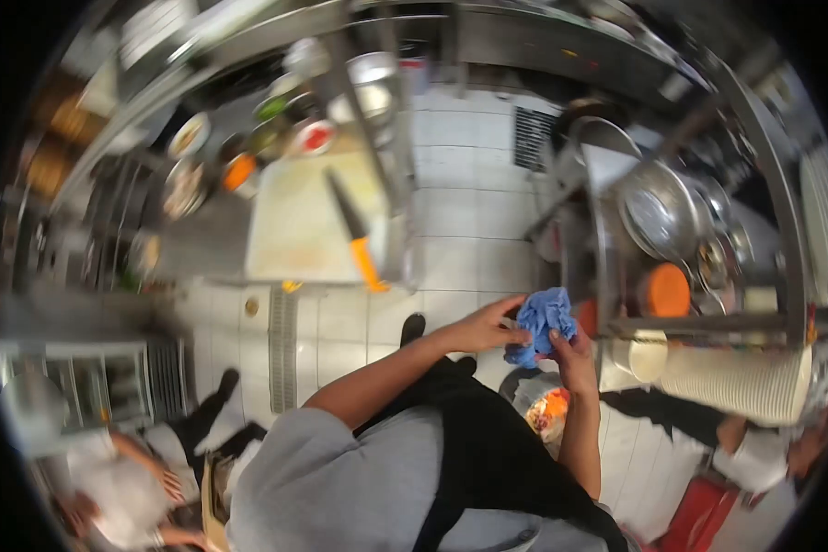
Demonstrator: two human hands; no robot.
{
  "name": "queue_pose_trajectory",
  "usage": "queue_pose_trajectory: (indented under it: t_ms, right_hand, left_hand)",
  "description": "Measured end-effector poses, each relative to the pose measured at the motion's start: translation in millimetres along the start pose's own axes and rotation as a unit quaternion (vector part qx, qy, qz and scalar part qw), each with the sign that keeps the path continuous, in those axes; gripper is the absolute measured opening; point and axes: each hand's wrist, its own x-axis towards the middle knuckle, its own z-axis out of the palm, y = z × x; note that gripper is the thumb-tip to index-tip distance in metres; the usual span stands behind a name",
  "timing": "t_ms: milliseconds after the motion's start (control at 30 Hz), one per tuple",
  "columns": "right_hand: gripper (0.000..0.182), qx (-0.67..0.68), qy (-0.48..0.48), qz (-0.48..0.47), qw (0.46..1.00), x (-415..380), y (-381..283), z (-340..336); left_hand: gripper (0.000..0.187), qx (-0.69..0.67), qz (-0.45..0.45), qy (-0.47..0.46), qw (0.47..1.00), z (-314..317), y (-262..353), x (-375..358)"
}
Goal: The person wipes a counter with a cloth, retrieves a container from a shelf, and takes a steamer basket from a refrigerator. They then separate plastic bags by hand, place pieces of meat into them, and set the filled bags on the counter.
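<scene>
A crumpled blue cloth (545, 322) is bunched between my two hands, in front of my black apron. My left hand (489, 327) has its fingers and thumb closed on the cloth's left side. From the right and below, my right hand (572, 357) grips it with the thumb pressed against it. Below the hands stands a bin (527, 391) with orange and pale scraps (549, 407) in it. To the left, a knife with an orange handle (368, 264) lies on a white cutting board (290, 221), its handle reaching over the near edge.
Bowls of food, including a red-filled one (316, 138), stand behind the board. At right, a metal shelf holds steel bowls (658, 210) and an orange container (667, 290), near stacked pale plates (731, 382). One person (124, 488) is at lower left, another (754, 460) at lower right.
</scene>
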Motion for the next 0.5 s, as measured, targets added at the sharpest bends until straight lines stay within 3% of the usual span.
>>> queue_pose_trajectory:
  t_ms: [67, 133, 200, 233, 300, 433, 467, 500]
  right_hand:
    - [0.027, -0.038, -0.049, -0.01, 0.998, 9, -10, 42]
    - [0.026, -0.175, -0.085, -0.076, 0.978, 19, -18, 64]
    - [0.029, -0.191, -0.12, -0.13, 0.966, 31, -8, 99]
    - [0.03, -0.167, -0.104, -0.12, 0.973, 35, -13, 123]
    - [0.036, -0.099, -0.049, -0.086, 0.99, 48, -8, 168]
    - [0.039, -0.059, -0.13, -0.101, 0.985, 74, 1, 290]
    - [0.039, -0.062, -0.142, -0.102, 0.983, 84, 3, 326]
    - [0.037, -0.112, -0.154, -0.167, 0.967, 96, 5, 361]
  left_hand:
    - [0.047, 0.045, 0.017, 0.046, 0.998, -18, -10, -30]
    - [0.043, 0.09, 0.027, 0.077, 0.993, -34, 0, -51]
    - [0.032, 0.084, 0.0, 0.164, 0.983, -67, 19, -99]
    - [0.026, 0.071, 0.061, 0.202, 0.975, -86, 22, -121]
    - [0.022, 0.095, 0.084, 0.308, 0.943, -120, 33, -173]
    - [0.021, 0.108, 0.095, 0.379, 0.914, -161, 86, -277]
    - [0.022, 0.135, 0.106, 0.431, 0.886, -168, 100, -298]
    - [0.023, 0.16, 0.116, 0.481, 0.854, -175, 110, -317]
